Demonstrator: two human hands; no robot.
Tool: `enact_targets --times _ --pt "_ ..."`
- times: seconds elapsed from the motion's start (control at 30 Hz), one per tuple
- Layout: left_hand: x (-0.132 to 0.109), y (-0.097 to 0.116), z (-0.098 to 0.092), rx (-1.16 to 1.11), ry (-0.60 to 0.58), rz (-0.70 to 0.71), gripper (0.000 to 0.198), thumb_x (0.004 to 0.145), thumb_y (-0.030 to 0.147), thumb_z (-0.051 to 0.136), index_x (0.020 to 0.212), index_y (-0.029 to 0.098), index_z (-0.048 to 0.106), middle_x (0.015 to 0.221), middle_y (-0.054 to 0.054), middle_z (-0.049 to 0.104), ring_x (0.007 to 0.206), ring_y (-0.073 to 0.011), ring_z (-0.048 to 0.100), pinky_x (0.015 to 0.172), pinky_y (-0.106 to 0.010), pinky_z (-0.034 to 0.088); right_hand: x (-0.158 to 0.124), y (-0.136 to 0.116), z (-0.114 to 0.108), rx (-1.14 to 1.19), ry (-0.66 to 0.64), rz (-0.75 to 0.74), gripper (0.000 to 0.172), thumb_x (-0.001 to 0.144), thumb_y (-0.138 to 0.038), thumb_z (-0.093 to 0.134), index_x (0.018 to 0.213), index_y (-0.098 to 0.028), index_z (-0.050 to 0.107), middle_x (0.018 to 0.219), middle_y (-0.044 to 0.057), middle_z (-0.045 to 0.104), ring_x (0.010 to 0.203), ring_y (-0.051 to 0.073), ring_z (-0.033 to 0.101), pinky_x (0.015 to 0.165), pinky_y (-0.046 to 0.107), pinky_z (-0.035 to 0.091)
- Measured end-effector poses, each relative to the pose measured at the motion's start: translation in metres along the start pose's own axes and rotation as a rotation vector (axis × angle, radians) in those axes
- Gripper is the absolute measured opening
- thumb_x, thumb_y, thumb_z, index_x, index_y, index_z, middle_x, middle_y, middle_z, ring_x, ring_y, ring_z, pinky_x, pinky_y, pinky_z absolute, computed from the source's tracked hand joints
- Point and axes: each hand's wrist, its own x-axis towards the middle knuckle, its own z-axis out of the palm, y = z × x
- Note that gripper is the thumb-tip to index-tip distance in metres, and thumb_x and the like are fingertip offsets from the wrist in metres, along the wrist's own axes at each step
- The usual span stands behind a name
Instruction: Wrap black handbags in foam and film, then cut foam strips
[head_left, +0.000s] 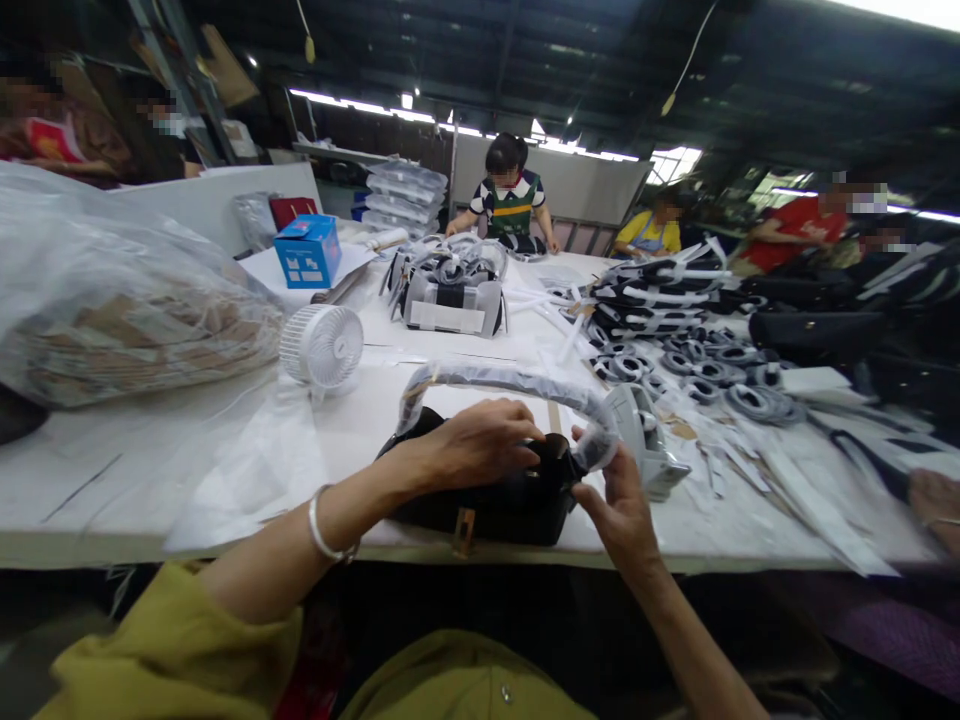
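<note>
A black handbag (487,515) stands at the table's front edge, with a metal clasp (464,530) facing me. Its arched handle (510,378) is wrapped in clear plastic film. My left hand (487,440) reaches across the bag's top, its fingers bent and closed on the upper edge near the right end. At that same end, my right hand (621,510) grips the bag beside the foot of the handle, thumb in front and fingers partly behind. The fingertips of both hands are partly hidden. Just behind my right hand is a white and grey device (645,440).
A white fan (322,345) and a blue box (307,250) stand left, beside a large plastic sack (135,300). Wrapped bags (450,295) sit ahead. Stacked black pieces (656,290), grey rolls (701,365) and paper strips (817,505) cover the right. A co-worker (510,205) stands opposite.
</note>
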Motion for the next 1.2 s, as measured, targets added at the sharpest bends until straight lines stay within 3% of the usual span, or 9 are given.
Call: enact_targets --times 0.13,0.3,0.43,0.53,0.63,0.73,0.87,1.0,1.2 --pt "-0.066 -0.002 -0.016 -0.034 0.209 -0.246 0.038 0.099 0.038 0.045 0.135 0.027 0.052 0.130 -0.008 0.061 0.118 -0.0214 0.057 0.101 -0.037 0.046 -0.015 0.016 -0.002 -0.106 -0.157 0.058 0.109 0.056 -0.046 0.088 0.149 -0.025 0.034 0.148 0.013 0.045 0.139 0.037 0.037 0.112 0.056 0.033" --pt "-0.107 0.011 0.011 0.259 0.183 -0.170 0.067 0.085 0.046 0.066 0.143 0.023 0.042 0.145 -0.013 0.049 0.135 -0.0311 0.043 0.113 -0.049 0.034 -0.003 0.021 0.012 -0.133 -0.135 0.178 0.092 0.054 -0.043 0.088 0.135 -0.020 0.052 0.123 0.012 0.065 0.115 0.036 0.059 0.098 0.053 0.048" --pt "-0.092 0.001 0.010 0.399 0.101 -0.265 0.058 0.082 0.014 0.062 0.138 0.021 0.047 0.130 -0.011 0.061 0.110 -0.0265 0.059 0.092 -0.041 0.048 0.023 0.005 0.022 -0.050 -0.033 0.256 0.070 0.061 -0.046 0.083 0.123 -0.019 0.064 0.094 0.005 0.072 0.086 0.027 0.067 0.077 0.040 0.057" --pt "-0.069 -0.016 -0.008 0.440 0.067 -0.258 0.044 0.087 0.008 0.051 0.129 0.021 0.055 0.110 -0.008 0.069 0.094 -0.0230 0.061 0.080 -0.036 0.047 0.041 -0.002 0.023 0.070 -0.030 0.416 0.073 0.064 -0.048 0.082 0.126 -0.017 0.061 0.083 0.004 0.072 0.070 0.023 0.067 0.061 0.033 0.056" --pt "-0.044 -0.033 -0.011 0.400 0.053 -0.265 0.030 0.093 0.015 0.049 0.119 0.022 0.061 0.102 -0.007 0.070 0.097 -0.0224 0.062 0.084 -0.036 0.045 0.058 0.014 0.021 0.069 -0.072 0.512 0.071 0.070 -0.051 0.077 0.128 -0.016 0.058 0.088 0.008 0.074 0.073 0.025 0.070 0.063 0.035 0.057" --pt "-0.023 -0.049 0.012 0.277 -0.031 -0.333 0.033 0.091 0.020 0.057 0.124 0.021 0.059 0.110 -0.008 0.069 0.102 -0.0238 0.064 0.088 -0.036 0.047 0.076 0.048 0.017 -0.154 -0.060 0.524 0.072 0.064 -0.051 0.079 0.121 -0.011 0.060 0.093 0.013 0.073 0.085 0.032 0.070 0.078 0.046 0.056" --pt "-0.010 -0.067 0.048 0.161 -0.105 -0.423 0.062 0.086 0.017 0.063 0.143 0.018 0.039 0.126 -0.013 0.061 0.103 -0.0252 0.067 0.086 -0.034 0.052 0.092 0.063 0.017 -0.462 0.013 0.266 0.085 0.061 -0.039 0.080 0.135 -0.012 0.049 0.123 0.019 0.063 0.115 0.039 0.058 0.099 0.058 0.044" --pt "-0.015 -0.075 0.062 0.047 -0.077 -0.425 0.063 0.085 0.012 0.059 0.142 0.023 0.036 0.129 -0.010 0.057 0.112 -0.0251 0.063 0.097 -0.037 0.050 0.092 0.016 0.033 -0.602 -0.106 -0.044 0.064 0.080 -0.035 0.064 0.139 -0.015 0.047 0.135 0.017 0.056 0.128 0.032 0.050 0.108 0.051 0.039" --pt "-0.022 -0.076 0.060 -0.068 0.231 -0.427 0.059 0.083 0.008 0.054 0.137 0.022 0.035 0.137 -0.010 0.046 0.125 -0.0229 0.051 0.106 -0.039 0.045 0.051 -0.033 0.070 -0.609 -0.469 -0.184 0.039 0.090 -0.032 0.060 0.128 -0.022 0.059 0.130 0.010 0.063 0.121 0.028 0.057 0.104 0.045 0.045"
